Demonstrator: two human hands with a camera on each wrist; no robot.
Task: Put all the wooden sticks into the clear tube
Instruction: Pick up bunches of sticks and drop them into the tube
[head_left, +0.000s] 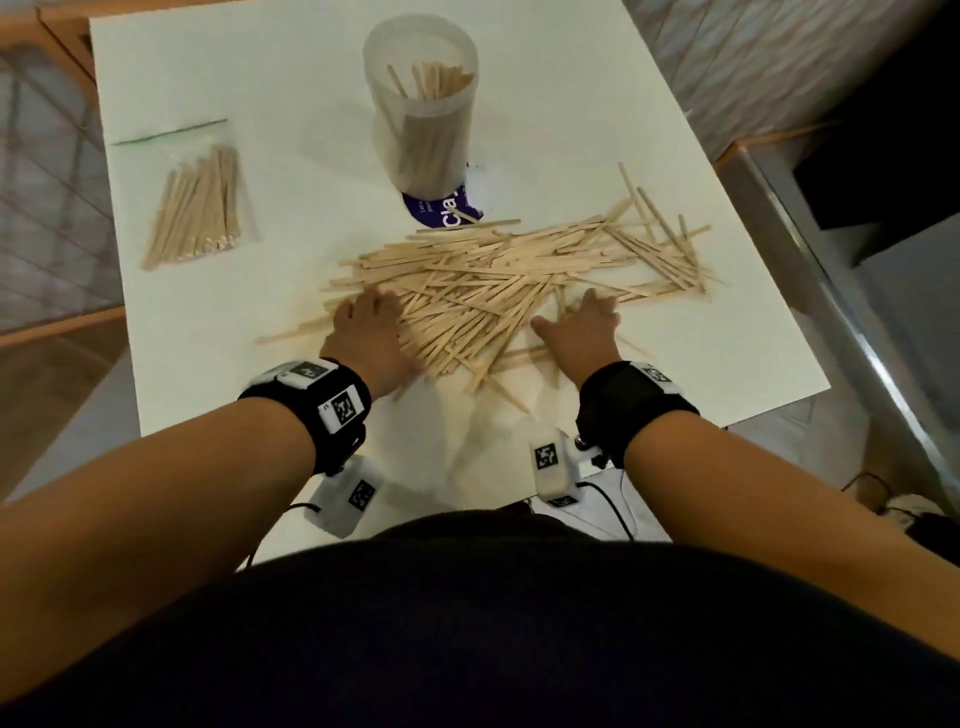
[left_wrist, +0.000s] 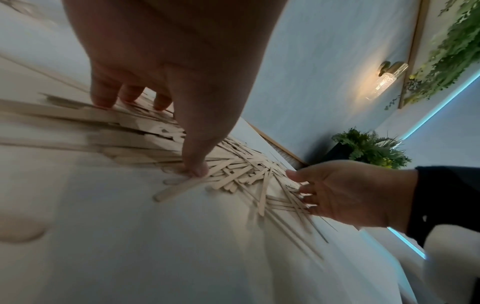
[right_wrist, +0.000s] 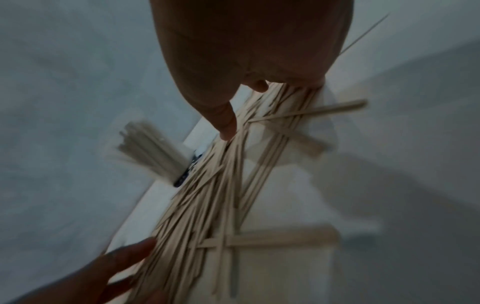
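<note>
A big loose pile of wooden sticks (head_left: 493, 280) lies across the middle of the white table (head_left: 234, 374). Behind it stands the clear tube (head_left: 421, 104), upright and open at the top, with several sticks inside. My left hand (head_left: 369, 327) rests on the pile's left side, its fingers and thumb pressing down on the sticks (left_wrist: 233, 170). My right hand (head_left: 584, 325) lies on the pile's right side with the thumb spread toward the middle. Neither hand grips a stick. In the right wrist view the tube (right_wrist: 153, 150) shows blurred beyond the pile (right_wrist: 207, 195).
A clear zip bag of more sticks (head_left: 197, 208) lies at the back left of the table. A purple label (head_left: 441, 210) sits at the tube's foot. Some sticks (head_left: 665, 234) fan out toward the table's right edge. A metal ledge (head_left: 831, 291) runs along the right.
</note>
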